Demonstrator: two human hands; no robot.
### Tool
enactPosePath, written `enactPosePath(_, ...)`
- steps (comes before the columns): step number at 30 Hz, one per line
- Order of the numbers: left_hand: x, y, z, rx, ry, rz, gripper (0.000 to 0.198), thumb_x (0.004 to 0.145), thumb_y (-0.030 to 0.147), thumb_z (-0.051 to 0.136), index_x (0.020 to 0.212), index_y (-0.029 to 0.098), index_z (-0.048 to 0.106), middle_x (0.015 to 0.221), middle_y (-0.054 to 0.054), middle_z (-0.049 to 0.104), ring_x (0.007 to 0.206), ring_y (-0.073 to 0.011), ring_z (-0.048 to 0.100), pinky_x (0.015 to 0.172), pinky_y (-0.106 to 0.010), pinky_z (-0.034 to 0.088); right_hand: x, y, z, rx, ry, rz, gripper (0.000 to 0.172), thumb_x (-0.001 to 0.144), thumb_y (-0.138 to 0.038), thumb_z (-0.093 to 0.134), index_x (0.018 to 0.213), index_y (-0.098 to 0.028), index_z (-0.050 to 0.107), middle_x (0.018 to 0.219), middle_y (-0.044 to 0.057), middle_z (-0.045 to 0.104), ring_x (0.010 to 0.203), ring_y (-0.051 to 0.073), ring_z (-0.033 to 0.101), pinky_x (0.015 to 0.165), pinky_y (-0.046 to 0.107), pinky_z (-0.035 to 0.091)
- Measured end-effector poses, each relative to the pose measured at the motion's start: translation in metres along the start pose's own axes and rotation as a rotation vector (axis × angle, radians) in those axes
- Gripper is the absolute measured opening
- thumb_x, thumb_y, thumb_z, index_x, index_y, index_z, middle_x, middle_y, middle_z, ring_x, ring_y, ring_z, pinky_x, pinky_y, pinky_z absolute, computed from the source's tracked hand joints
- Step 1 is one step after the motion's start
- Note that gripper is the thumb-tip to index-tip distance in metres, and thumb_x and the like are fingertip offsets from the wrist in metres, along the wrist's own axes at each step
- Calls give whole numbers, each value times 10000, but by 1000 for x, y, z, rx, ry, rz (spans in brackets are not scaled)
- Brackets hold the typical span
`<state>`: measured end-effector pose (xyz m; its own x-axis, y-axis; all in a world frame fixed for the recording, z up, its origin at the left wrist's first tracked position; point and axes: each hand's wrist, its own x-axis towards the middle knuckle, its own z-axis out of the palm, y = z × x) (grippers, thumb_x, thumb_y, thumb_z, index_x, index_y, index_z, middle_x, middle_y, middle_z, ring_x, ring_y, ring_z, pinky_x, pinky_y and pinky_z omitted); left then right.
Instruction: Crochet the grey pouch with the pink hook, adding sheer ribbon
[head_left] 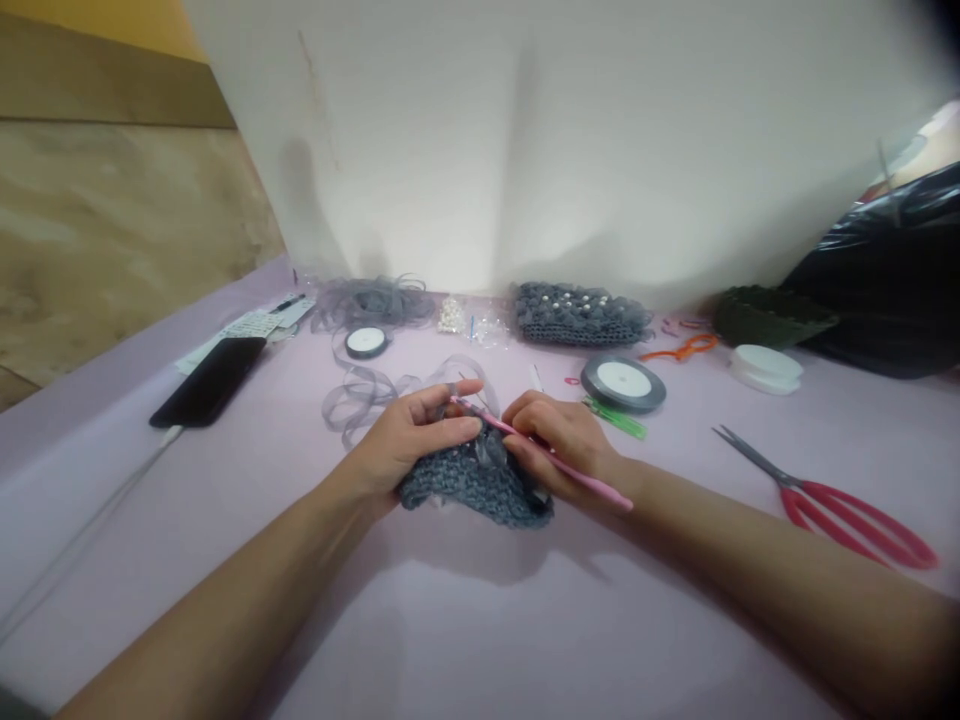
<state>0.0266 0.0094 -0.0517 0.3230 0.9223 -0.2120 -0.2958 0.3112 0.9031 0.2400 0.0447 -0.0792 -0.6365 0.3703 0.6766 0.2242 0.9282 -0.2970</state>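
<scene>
My left hand (pixel 424 430) grips the left side of a blue-grey crocheted piece (pixel 480 487), thumb on top. In my right hand (pixel 559 435) is a pink crochet hook (pixel 592 486), its handle slanting down to the right and its tip close to my left fingers. The hook lies across the upper edge of the piece. A sheer grey ribbon (pixel 360 392) runs in loose loops over the table to my left fingers. My right fingers partly hide the right side of the piece.
Behind my hands stand a beaded crocheted piece (pixel 581 312), heaped ribbon (pixel 375 300), beads (pixel 451 315) and a ribbon spool (pixel 622 385). Red-handled scissors (pixel 825 505) lie at right, near a white spool (pixel 765 369). A cabled phone (pixel 210 380) lies at left.
</scene>
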Motion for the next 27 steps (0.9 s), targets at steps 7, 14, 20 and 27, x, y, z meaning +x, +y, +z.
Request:
enactPosePath(7,-2,1,-2,55,-34,-22,562,717,176,799,1249,258,638,858,9,672,740,-111,646,722,-238,483,1,-2,-2,-40,-25,-83,72,912,-157,522,874,-189,470,842,64,601,676,130,543,565,246,437)
enactPosePath(14,-3,12,-12,142,-35,-48,613,715,197,800,1294,226,602,913,-31,691,780,-145,672,730,-252,490,5,0,-9,-131,-36,-143,74,908,-149,545,868,-180,491,847,71,612,698,136,552,583,242,438)
enactPosePath(20,-2,19,-20,167,-99,-104,580,723,179,784,1278,222,619,832,-2,662,694,-112,648,662,-220,483,8,-2,-13,-152,-109,-169,74,924,-155,522,859,-176,492,833,76,616,687,141,563,585,244,444)
enactPosePath(27,0,23,-34,154,-177,-171,513,667,144,770,1172,196,696,800,-2,624,647,-93,595,596,-194,465,12,-7,-14,-24,-145,-116,94,945,-164,488,851,-174,490,819,71,607,680,131,557,580,235,439)
